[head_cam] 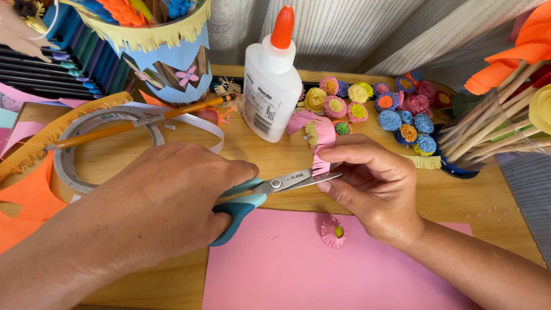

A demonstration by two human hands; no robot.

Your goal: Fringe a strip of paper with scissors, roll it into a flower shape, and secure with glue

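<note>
**Scissors meet a pink fringe strip**

The left hand (166, 201) is curled around the teal handles of a pair of scissors (270, 189), fingers wrapped through and over the loops, knuckles up. The blades point right, nearly closed, their tips at the lower end of a pink paper strip (322, 140) whose edge is already cut into a fine fringe.

The right hand (373, 183) pinches that strip between thumb and forefinger — the other fingers are folded in below — and holds it standing up from the blades, just above the wooden table (470, 195).

Under both hands lies a sheet of pink paper (275, 270), and on it, just beside the right wrist, a small rolled pink flower (333, 232) with a yellow-green centre. Behind the strip stands a white glue bottle (271, 80) with an orange cap. To its right sits a cluster of rolled paper flowers (390, 106) in blue, pink, yellow and orange. A roll of tape (97, 143) lies at left with an orange pencil (138, 123) across it — behind them, a blue decorated paper cup (166, 51) with yellow fringe. Wooden sticks (493, 123) fill a clear holder at far right.
</note>
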